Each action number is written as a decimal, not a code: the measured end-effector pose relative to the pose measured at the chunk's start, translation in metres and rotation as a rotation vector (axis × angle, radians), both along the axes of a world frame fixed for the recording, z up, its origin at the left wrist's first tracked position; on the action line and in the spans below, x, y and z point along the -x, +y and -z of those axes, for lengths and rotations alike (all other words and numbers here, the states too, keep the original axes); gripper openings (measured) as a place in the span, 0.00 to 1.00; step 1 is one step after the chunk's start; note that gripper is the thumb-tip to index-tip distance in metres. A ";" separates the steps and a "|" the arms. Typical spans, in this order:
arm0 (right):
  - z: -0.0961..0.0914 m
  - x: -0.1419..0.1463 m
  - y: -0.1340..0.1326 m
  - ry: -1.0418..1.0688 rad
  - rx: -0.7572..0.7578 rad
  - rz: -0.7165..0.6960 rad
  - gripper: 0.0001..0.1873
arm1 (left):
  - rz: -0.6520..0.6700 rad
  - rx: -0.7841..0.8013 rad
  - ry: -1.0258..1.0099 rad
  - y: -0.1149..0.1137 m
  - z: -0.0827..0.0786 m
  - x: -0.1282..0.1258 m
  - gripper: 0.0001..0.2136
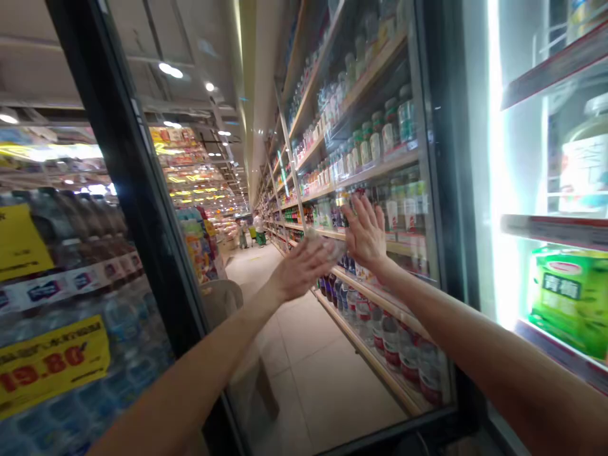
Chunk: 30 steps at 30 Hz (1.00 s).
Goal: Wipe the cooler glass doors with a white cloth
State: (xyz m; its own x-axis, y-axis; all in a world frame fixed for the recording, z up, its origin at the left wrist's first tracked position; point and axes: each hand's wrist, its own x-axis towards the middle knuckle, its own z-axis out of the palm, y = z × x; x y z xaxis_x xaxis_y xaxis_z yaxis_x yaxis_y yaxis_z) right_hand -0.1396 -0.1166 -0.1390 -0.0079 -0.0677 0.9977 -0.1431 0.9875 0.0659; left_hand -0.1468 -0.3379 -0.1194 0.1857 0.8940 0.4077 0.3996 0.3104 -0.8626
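Note:
A glass door [304, 354] with a black frame stands in front of me. My left hand [304, 263] lies against the pane with its fingers together, pointing right. Under and beyond its fingertips shows a pale, see-through thing [338, 250], too blurred to name. Just right of it, my right hand [365, 234] is spread on the glass, palm towards the pane and fingers up, holding nothing. Rows of bottles [365, 149] appear in the pane behind both hands.
At the right, a lit cooler has shelves with a white-labelled bottle [586, 158] and a green pack [567, 297]. Bottled drinks with a yellow price sign [52, 364] stand left of the black door frame [128, 158]. People [259, 229] are far down the aisle.

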 end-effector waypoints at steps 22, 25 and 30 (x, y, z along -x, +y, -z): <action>0.001 -0.001 0.000 -0.013 0.023 -0.007 0.30 | -0.038 -0.601 -0.039 -0.027 0.001 0.001 0.21; 0.000 -0.002 -0.001 -0.020 0.026 -0.019 0.30 | -0.006 -0.289 -0.021 -0.039 0.034 -0.004 0.23; 0.000 -0.002 -0.001 -0.010 0.015 -0.023 0.28 | -0.066 -0.244 0.017 -0.086 0.028 0.000 0.19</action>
